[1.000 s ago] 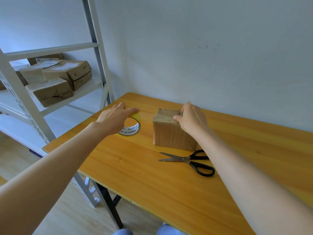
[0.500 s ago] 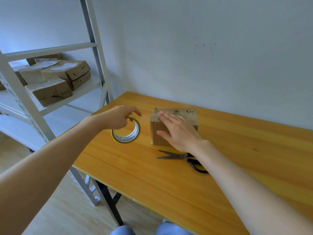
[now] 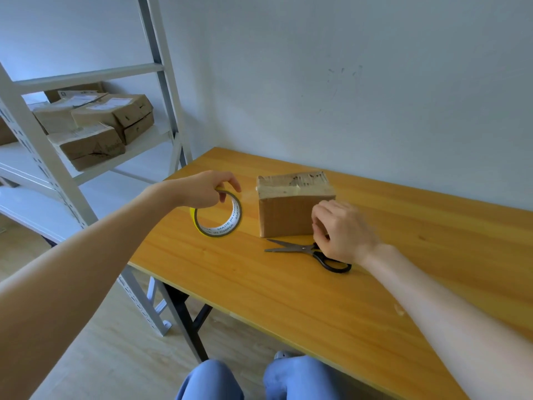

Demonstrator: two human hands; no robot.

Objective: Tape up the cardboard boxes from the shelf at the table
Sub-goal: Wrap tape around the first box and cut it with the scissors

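One cam only: head-worn, wide-angle, straight lines bend twd the edges. Sits above the near edge of the worktop [image 3: 288, 298], looks fwd & down, turned a bit left. Close range: both forearms [image 3: 86, 269] run in from the bottom corners. Left hand [image 3: 202, 192] w/ tape roll [image 3: 223, 228] lands just left of centre, right hand [image 3: 343, 235] just right of it. Knees [image 3: 207, 379] at bottom edge. Shelf [image 3: 138, 157] takes upper left, wall [image 3: 346, 82] the top & right.

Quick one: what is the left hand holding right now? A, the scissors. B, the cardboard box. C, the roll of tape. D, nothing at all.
C: the left hand curls its fingers over the top of the tape roll, while the scissors and the cardboard box are apart from it.
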